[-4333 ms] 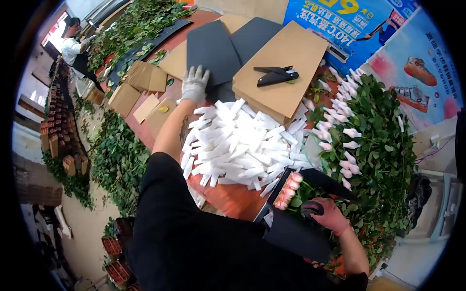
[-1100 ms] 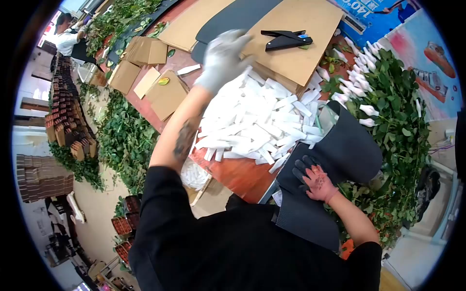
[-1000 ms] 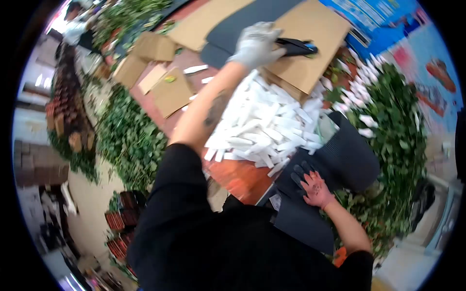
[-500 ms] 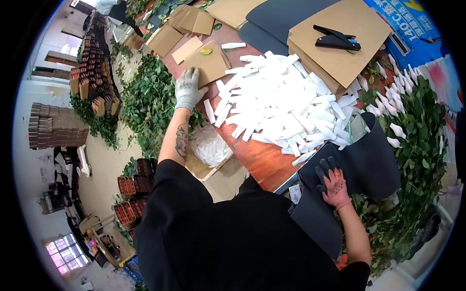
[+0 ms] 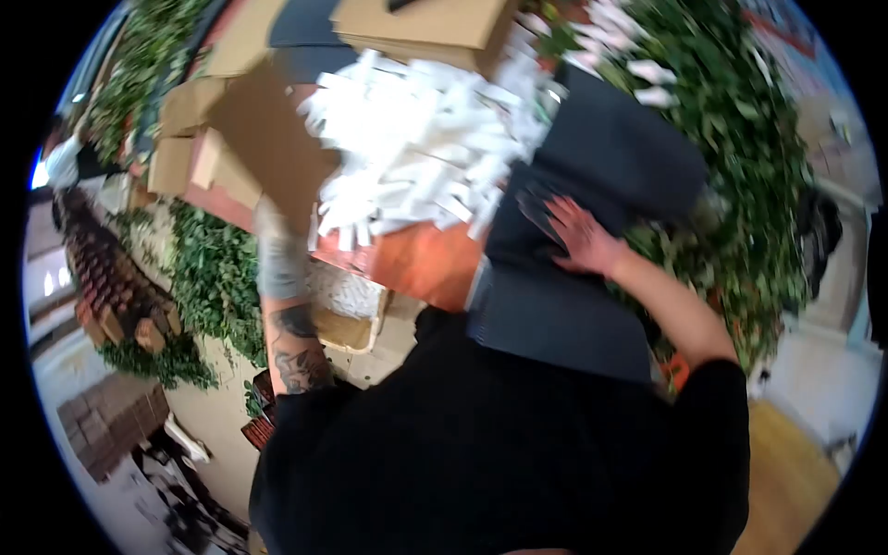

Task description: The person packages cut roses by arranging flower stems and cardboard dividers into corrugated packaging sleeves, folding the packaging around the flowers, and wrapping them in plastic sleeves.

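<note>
My left hand (image 5: pixel 277 254), in a pale work glove, holds a brown cardboard sheet (image 5: pixel 273 139) raised and tilted at the left of the table. Motion blurs it and its fingers are mostly hidden by the cardboard. My right hand (image 5: pixel 587 239), in a pink glove with dark fingers, lies flat with fingers spread on a black sheet (image 5: pixel 560 310) at the table's front edge. The far part of that sheet is folded up. Between my hands lies a heap of white tubular sleeves (image 5: pixel 407 139).
A stack of cardboard sheets (image 5: pixel 425 32) stands behind the heap, with a partly visible black object on top. Leafy flower stems (image 5: pixel 731 129) with white-wrapped heads (image 5: pixel 615 28) lie at right. A basket of white pieces (image 5: pixel 347 301) is below the table. Greenery (image 5: pixel 217 268) lies at left.
My left hand has lifted the cardboard sheet off the table. The view has turned and shifted right. My right hand stays on the black sheet, whose near part now lies flatter.
</note>
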Tool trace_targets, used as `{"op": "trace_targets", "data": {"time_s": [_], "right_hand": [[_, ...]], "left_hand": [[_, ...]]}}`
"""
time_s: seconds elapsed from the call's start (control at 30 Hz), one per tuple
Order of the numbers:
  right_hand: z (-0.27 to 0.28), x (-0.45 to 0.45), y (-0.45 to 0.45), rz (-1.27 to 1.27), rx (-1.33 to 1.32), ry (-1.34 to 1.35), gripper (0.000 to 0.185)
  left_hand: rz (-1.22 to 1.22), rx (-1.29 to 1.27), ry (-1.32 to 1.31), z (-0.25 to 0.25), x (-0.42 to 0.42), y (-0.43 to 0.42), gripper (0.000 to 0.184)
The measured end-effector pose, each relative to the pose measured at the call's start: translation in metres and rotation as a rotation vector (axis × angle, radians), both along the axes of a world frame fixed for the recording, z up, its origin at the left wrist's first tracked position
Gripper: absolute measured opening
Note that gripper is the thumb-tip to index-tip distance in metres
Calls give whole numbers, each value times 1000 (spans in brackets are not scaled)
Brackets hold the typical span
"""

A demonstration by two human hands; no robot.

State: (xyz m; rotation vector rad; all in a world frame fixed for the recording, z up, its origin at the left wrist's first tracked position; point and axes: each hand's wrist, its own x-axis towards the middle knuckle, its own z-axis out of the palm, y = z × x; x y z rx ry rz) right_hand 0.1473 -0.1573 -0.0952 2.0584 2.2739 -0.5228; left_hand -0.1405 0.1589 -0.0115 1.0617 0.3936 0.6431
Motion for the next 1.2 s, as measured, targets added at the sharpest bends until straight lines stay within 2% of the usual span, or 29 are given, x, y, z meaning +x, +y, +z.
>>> {"op": "trace_targets", "data": {"time_s": [0.03, 0.1, 0.13, 0.17, 0.2, 0.23, 0.27, 0.33, 0.4, 0.5, 0.53, 0.57, 0.6, 0.67, 0.7, 0.73, 0.77, 0.8, 0.87, 0.93, 1.0, 1.03, 1.07, 1.13, 1.17, 1.2], "right_hand": [[8, 0, 8, -14, -69, 5, 74], [-1, -3, 4, -77, -17, 33, 73], [-2, -3, 1, -132, 31, 83, 73], [10, -1, 2, -140, 44, 80, 73], [29, -1, 5, -209, 126, 317, 72], [43, 0, 0, -272, 208, 558, 72], [32, 4, -7, -285, 212, 574, 72], [-16, 16, -16, -549, 214, 765, 74], [-43, 14, -17, -689, 433, 709, 69], [-27, 27, -2, -787, 307, 1059, 68], [-19, 27, 1, -787, 239, 1025, 67], [-11, 27, 3, -784, 170, 988, 67], [-3, 26, 5, -777, 102, 950, 67], [-23, 23, 5, -670, 351, 1198, 44], [-41, 20, 0, -727, 436, 913, 38], [-10, 14, 0, -728, 429, 905, 38], [49, 2, 0, -931, 303, 1006, 36], [81, -10, 0, -1133, 168, 1101, 34], [79, -7, -32, -1284, 434, 1685, 33], [109, 17, -46, -923, 207, 1846, 31], [105, 15, -52, -993, 197, 1796, 43], [102, 14, -54, -1027, 191, 1771, 49], [101, 10, -53, -1071, 157, 1751, 50], [93, 2, -36, -1037, 142, 1644, 41], [93, -1, -29, -1098, 64, 1609, 41], [94, -1, -24, -1029, -35, 1634, 39]], "left_hand": [[-305, -138, -9, -2, 24, -35, 53], [-776, -55, -49, -36, 89, -89, 78], [-862, -201, 79, -44, 104, -104, 83], [-964, -226, 93, -60, 117, -113, 84], [-1071, -257, 116, -77, 126, -116, 84], [-1106, -222, 144, -73, 130, -116, 81], [-1116, -228, 162, -74, 132, -118, 81], [-1091, -14, 289, -65, 134, -122, 81], [-1046, 187, 241, -59, 134, -121, 78], [-580, 159, 586, -60, 114, -104, 57], [-450, 208, 738, -59, 116, -100, 50], [-615, 438, 844, -62, 119, -96, 42], [-680, 558, 890, -66, 120, -104, 41], [-732, 749, 998, -46, 127, -125, 39], [-735, 746, 1019, -54, 127, -127, 37], [-735, 739, 1011, -66, 123, -129, 37], [-662, 663, 925, -80, 117, -131, 36], [-589, 585, 842, -89, 113, -132, 36], [-591, 553, 848, -96, 108, -133, 36], [-583, 529, 851, -100, 106, -131, 36], [-609, 422, 584, -94, 110, -125, 34], [-576, 525, 496, -70, 119, -126, 32], [-571, 528, 491, -70, 122, -125, 32], [-640, 412, 689, -74, 131, -121, 38], [-644, 417, 686, -76, 132, -123, 38], [-626, 403, 676, -77, 133, -128, 36]]}}
